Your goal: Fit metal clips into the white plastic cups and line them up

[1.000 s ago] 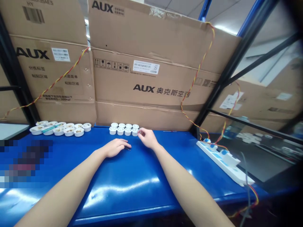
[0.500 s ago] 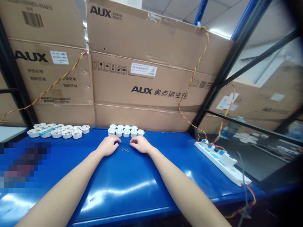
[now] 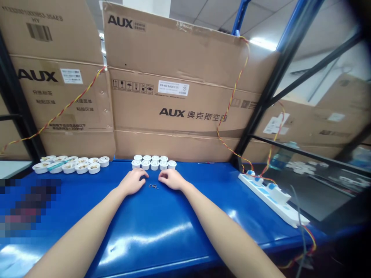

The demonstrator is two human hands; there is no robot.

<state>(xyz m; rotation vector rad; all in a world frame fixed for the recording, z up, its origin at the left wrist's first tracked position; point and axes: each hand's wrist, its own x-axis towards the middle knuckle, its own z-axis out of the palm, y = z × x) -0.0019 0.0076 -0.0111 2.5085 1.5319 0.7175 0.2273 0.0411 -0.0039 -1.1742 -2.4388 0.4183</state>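
My left hand [image 3: 134,181] rests on the blue tabletop [image 3: 150,216], fingers loosely curved and thumb apart, with nothing seen in it. Opposite it lies my right hand [image 3: 171,179], also loosely bent, with a gap between thumb and fingers. A little cluster of small dark screws [image 3: 153,186] lies on the table between the two hands, touched by neither. Just beyond the fingertips stand several round white lidded cups [image 3: 154,165] in two rows. My hands partly cover the lower edges of the front cups.
Several white cups [image 3: 68,167] with small brownish contents stand at the back left, a teal tool [image 3: 56,166] lying across them. Cardboard panels [image 3: 174,131] wall off the back. On the right is a white power strip [image 3: 272,199] with twisted red-yellow wires [image 3: 232,148].
The camera view has tilted slightly, shifting the scene a little. Both hands keep nearly the same place and pose, and the screws stay between them.
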